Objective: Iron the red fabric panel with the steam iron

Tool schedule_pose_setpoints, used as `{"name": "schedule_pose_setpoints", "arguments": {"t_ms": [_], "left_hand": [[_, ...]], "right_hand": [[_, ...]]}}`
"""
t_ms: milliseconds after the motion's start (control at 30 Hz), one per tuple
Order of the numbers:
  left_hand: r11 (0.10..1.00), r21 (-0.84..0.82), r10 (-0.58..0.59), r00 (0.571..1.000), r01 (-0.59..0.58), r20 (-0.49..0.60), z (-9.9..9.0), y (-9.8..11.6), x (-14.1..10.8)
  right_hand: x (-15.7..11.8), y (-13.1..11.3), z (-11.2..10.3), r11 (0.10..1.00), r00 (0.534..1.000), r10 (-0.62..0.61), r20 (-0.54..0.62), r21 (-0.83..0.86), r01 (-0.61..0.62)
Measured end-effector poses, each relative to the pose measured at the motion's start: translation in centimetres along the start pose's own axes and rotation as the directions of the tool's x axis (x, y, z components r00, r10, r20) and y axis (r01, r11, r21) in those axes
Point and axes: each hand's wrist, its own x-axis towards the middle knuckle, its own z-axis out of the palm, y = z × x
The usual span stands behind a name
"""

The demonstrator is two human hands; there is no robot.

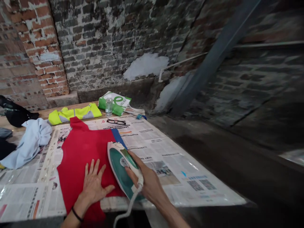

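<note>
A red sleeveless garment [83, 148] with a blue band [118, 136] at its right lies spread on the newspaper-covered table, its lower end hanging over the near edge. My left hand [95, 182] presses flat on the red cloth, fingers spread; a dark band circles the wrist. Beside it, my right hand [147, 177] is wrapped round the handle of a green and white iron [120, 166]. The iron rests along the garment's right edge, its tip pointing away from me near the blue band. Its pale cord [130, 205] runs down past the table's near edge.
Behind the garment lie black-framed glasses [116, 122], a clear bottle [109, 107], a green and white bag [120, 102] and a yellow reflective vest [74, 113]. To the left are a light blue cloth [30, 144] and a black bag [16, 112]. A brick wall [102, 41] stands behind.
</note>
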Motion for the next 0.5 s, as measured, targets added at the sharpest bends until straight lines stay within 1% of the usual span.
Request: {"name": "schedule_pose_setpoints", "arguments": {"t_ms": [67, 133, 200, 267, 333, 400, 433, 500], "left_hand": [[1.0, -0.026, -0.007, 1.0, 0.007, -0.021, -0.6, -0.7, -0.8], [0.999, -0.012, -0.049, 0.991, 0.048, -0.125, -1.2, -2.2, -2.2], [0.989, 0.04, -0.124, 0.956, 0.14, -0.266, -1.4, -4.6, -4.1], [0.967, 0.094, -0.19, 0.914, 0.238, -0.36, -1.1, -7.1, -6.1], [0.944, 0.138, -0.222, 0.887, 0.299, -0.406, -0.5, -9.2, -7.8], [0.933, 0.178, -0.209, 0.875, 0.311, -0.436, 0.3, -10.2, -8.7], [0.93, 0.193, -0.199, 0.87, 0.313, -0.452, 0.6, -10.4, -8.8], [0.928, 0.216, -0.17, 0.861, 0.303, -0.48, 1.2, -10.0, -8.7]], "right_hand": [[0.7, -0.3, 0.0, 1.0, 1.0, -0.014, 0.009, 0.021, 0.014], [0.9, -0.6, 0.1, 0.997, 0.998, -0.054, 0.026, 0.058, 0.053], [0.7, -1.2, 0.2, 0.989, 0.991, -0.105, 0.086, 0.115, 0.095], [0.5, -2.2, 0.7, 0.977, 0.968, -0.155, 0.195, 0.178, 0.12], [0.4, -3.6, 1.9, 0.968, 0.931, -0.189, 0.313, 0.217, 0.123], [0.7, -5.2, 3.7, 0.967, 0.898, -0.207, 0.387, 0.221, 0.127], [1.0, -6.0, 4.8, 0.969, 0.892, -0.208, 0.401, 0.212, 0.131], [1.9, -7.6, 7.1, 0.975, 0.899, -0.199, 0.39, 0.172, 0.142]]}}
